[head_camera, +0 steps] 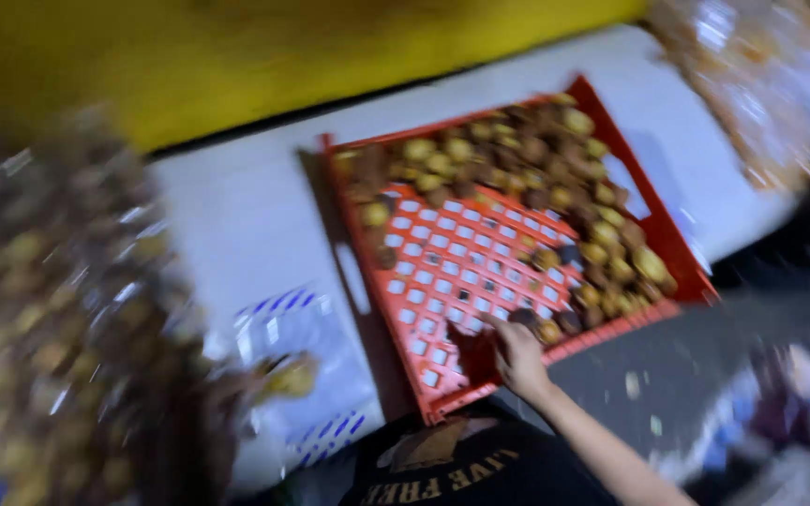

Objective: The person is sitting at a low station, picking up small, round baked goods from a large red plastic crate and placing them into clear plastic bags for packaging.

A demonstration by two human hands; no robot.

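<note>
- The right hand (pixel 520 358) reaches into the red crate (pixel 442 281) at its near edge. Its grip is curled down over some small round pieces (pixel 547 330), but the picture is too blurry to tell if it has hold of one.
- The left hand (pixel 255 379) is left of the crate. Its grip seems to pinch the edge of a clear bag (pixel 302 328) with blue stripes, and something yellow sits right at the fingers. The blur hides how tight the grip is.
- The clear bag lies flat on the counter (pixel 236 215), just beside the crate's left wall.
- The crate has a floor full of little square holes. The middle of the floor is bare.
- Lots of small brown and yellow round pieces are piled along the crate's far side and right side.
- The crate sits on the pale counter, tilted a bit to the view.
- Far left of the crate is a big blurry heap of packed brown and yellow pieces (pixel 49 309).
- Past the crate's far right corner is another clear pack (pixel 742 84) of them.
- A yellow wall (pixel 236 56) is behind the crate.
</note>
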